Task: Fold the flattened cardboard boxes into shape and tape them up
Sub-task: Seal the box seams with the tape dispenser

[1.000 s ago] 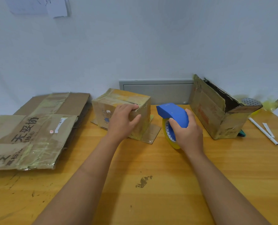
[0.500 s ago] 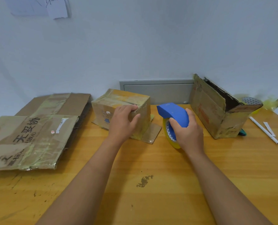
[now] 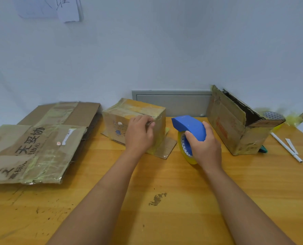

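Left hand (image 3: 140,135) seemingly pinches small box (image 3: 119,121); right hand (image 3: 204,147) grips tape dispenser (image 3: 188,126).

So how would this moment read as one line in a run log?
left hand: holds small box | right hand: grips tape dispenser | flattened boxes: waiting

The small taped cardboard box (image 3: 129,119) stood upright on my table, its bottom flaps splayed flat. Left of it lay a stack of flattened boxes (image 3: 35,144) with black print. The blue tape dispenser (image 3: 189,129) stood right of the small box, the open-topped box (image 3: 235,124) beyond it.
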